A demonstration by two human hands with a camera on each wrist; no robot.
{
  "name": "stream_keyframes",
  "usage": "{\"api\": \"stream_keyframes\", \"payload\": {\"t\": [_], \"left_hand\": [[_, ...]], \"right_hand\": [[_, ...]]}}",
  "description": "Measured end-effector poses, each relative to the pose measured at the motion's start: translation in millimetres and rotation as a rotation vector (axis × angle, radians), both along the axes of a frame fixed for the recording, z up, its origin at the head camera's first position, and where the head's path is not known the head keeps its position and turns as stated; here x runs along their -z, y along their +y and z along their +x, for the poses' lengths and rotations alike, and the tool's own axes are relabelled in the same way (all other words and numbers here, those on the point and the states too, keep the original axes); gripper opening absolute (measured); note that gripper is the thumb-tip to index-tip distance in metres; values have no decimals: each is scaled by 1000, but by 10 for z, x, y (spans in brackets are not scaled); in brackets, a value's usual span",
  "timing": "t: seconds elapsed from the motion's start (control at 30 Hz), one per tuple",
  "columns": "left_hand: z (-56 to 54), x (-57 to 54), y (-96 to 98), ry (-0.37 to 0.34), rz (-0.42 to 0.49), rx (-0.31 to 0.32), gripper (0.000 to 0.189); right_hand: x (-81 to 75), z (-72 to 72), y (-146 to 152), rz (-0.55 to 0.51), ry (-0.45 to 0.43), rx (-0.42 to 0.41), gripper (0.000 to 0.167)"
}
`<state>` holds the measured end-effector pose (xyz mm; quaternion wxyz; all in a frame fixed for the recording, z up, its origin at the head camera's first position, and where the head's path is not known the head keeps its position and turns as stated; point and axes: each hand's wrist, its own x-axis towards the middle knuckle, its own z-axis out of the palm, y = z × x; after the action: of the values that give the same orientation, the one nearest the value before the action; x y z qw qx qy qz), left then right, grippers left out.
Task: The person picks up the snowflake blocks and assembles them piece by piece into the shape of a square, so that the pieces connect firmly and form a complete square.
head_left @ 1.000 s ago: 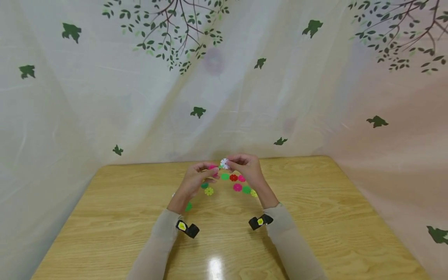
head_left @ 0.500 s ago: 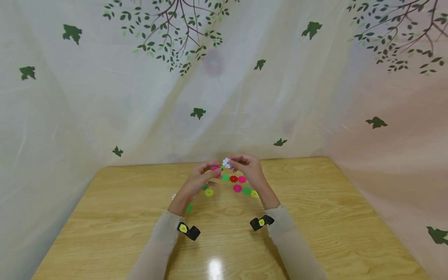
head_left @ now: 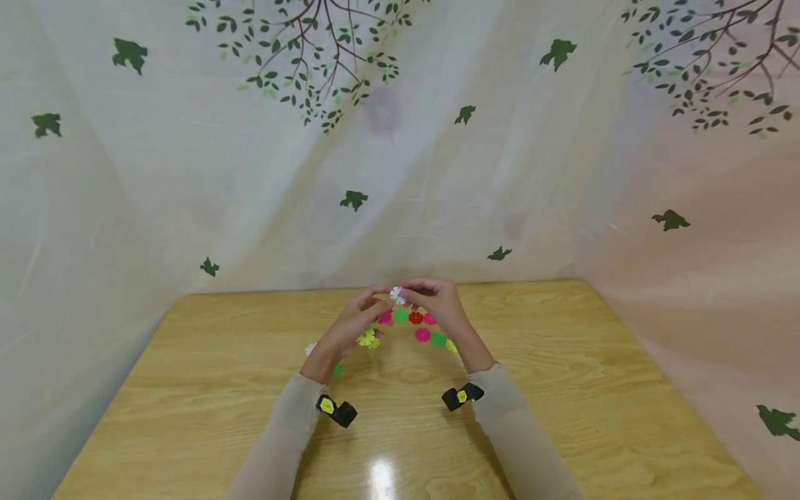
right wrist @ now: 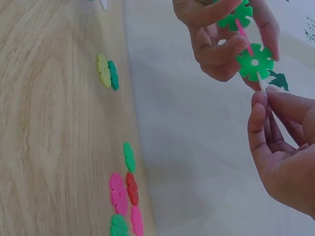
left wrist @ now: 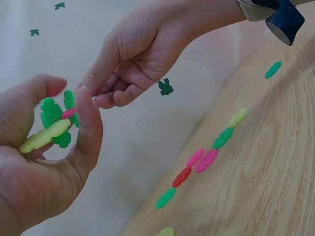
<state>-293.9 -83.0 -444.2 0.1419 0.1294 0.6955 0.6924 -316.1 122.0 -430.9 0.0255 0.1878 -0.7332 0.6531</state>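
Note:
My left hand (head_left: pixel 350 328) holds a short chain of slotted plastic snowflake discs with its fingers curled about it. In the left wrist view a yellow disc (left wrist: pixel 45 136), a green disc (left wrist: pixel 48 110) and a pink disc (left wrist: pixel 69 113) interlock at angles. Another green disc (right wrist: pixel 255 63) sits at the chain's end in the right wrist view. My right hand (head_left: pixel 442 303) pinches a white snowflake disc (head_left: pixel 396 295) between thumb and fingers. Seen edge-on, that white disc meets a slot of the end green disc. Both hands are raised over the far part of the table, close together.
Loose discs lie on the wooden table (head_left: pixel 400 417) beneath the hands, among them a red one (head_left: pixel 416 317), a pink one (head_left: pixel 422 335) and a green one (head_left: pixel 438 339). Another white disc (head_left: pixel 310 349) is beside the left wrist. A printed curtain (head_left: pixel 425 229) hangs behind the table.
The right hand and white disc have shifted slightly left, toward the left hand. The held chain has turned, so its yellow disc now shows below the left fingers and its pink disc is less visible.

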Motion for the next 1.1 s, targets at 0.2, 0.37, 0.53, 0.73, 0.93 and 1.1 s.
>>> {"api": "stream_keyframes", "payload": {"t": [0.2,0.37,0.53,0.73,0.93,1.1], "left_hand": [[3,19,-2,-14,22,-16,39],[-13,32,0,-26,55,-24,35],[-45,65,-16,-11,93,-31,32],[-72,67,-53,17,120,-38,37],[-84,61,-60,10,128,-85,35],[-83,65,-70,-18,137,-119,34]], "right_hand": [[-28,14,-27,81,0,-17,25],[-68,4,37,149,-5,-69,29],[-107,-5,185,257,16,-115,31],[-104,-30,415,396,26,-165,28],[-22,-47,674,537,8,-293,26],[88,-41,871,678,0,-332,21]]}}
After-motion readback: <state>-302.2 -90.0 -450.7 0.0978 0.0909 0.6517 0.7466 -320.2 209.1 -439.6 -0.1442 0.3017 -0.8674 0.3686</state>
